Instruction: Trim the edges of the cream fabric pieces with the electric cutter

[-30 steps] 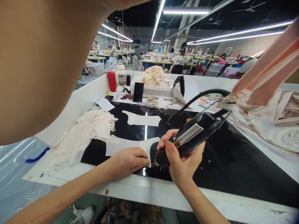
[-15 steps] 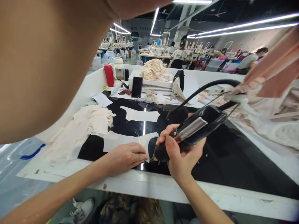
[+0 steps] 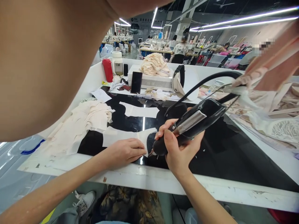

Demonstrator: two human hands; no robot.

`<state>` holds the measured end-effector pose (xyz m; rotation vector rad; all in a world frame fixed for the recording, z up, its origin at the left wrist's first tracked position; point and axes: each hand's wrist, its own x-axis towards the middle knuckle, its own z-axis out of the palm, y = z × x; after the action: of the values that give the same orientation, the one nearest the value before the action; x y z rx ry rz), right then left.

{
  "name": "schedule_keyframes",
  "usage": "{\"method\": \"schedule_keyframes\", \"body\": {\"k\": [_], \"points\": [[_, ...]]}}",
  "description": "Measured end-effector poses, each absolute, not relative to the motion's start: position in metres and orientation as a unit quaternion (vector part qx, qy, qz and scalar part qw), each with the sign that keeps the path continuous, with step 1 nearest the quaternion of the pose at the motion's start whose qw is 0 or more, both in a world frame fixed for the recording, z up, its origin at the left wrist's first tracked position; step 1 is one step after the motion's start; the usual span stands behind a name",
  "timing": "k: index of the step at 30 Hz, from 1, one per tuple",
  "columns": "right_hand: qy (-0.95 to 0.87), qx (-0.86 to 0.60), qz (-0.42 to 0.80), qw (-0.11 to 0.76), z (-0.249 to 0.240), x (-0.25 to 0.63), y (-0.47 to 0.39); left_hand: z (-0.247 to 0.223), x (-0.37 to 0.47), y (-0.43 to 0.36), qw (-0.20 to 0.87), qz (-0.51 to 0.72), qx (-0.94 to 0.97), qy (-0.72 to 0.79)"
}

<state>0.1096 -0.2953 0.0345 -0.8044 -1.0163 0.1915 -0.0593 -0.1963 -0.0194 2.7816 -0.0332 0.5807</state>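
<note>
My left hand (image 3: pixel 126 151) lies flat, fingers together, pressing the right end of a white fabric piece (image 3: pixel 112 137) onto the black glossy table top (image 3: pixel 224 155). My right hand (image 3: pixel 179 152) is closed around a black corded hand tool (image 3: pixel 187 126) with a metal strip along its body. The tool's pointed tip touches or nearly touches the fabric's edge, just right of my left fingertips; I cannot tell which. Another white fabric piece (image 3: pixel 141 110) lies farther back. A heap of cream fabric pieces (image 3: pixel 91 116) sits to the left.
Behind the work area stand a white vented box (image 3: pixel 155 81) with fabric on top, a phone (image 3: pixel 136 82), a red bottle (image 3: pixel 107 70) and a clear jar (image 3: pixel 118 63). The tool's thick cable (image 3: pixel 210 79) arcs to hanging pink fabric (image 3: pixel 275 59). More cloth (image 3: pixel 277 109) lies right.
The whole view has tilted slightly, so everything sits a little higher in the picture. Both hands, the tool and the fabric keep nearly the same places relative to each other.
</note>
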Motion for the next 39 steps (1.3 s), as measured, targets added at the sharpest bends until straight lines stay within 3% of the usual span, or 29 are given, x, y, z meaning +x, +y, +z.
{"method": "schedule_keyframes", "body": {"k": [39], "points": [[-0.441, -0.358, 0.107, 0.816, 0.0433, 0.1099, -0.2915, -0.0132, -0.0580, -0.1979, 0.162, 0.198, 0.967, -0.006]]}}
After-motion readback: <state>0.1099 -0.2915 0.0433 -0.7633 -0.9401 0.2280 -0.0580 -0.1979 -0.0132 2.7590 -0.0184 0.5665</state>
